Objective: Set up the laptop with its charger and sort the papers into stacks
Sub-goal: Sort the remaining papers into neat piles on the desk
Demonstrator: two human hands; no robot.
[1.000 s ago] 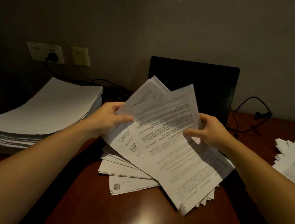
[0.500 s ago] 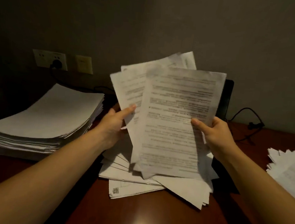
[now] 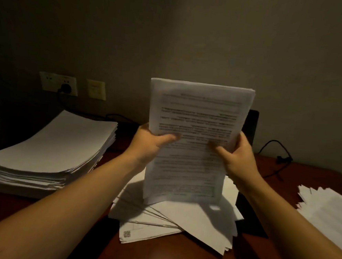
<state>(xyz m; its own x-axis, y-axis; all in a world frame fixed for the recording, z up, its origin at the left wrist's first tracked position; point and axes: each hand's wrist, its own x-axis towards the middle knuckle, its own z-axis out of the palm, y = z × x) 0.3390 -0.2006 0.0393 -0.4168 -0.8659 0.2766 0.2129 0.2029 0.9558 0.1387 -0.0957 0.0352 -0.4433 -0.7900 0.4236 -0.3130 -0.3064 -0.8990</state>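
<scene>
black laptop (image 3: 252, 127) mostly behind paper sheaf (image 3: 196, 111)

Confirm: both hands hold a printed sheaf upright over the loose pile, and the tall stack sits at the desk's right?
No. Head view: the tall stack sits at the desk's left; left hand and right hand do hold the sheaf upright over the loose pile.

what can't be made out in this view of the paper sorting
Head view only.
Laptop: nearly all hidden behind the held sheaf; only its dark right edge shows.
Print on the held sheaf: blurred, unreadable.
Right paper pile: cut off by the right frame edge.
Fingers of left hand and right hand: mostly behind the sheaf.
</scene>
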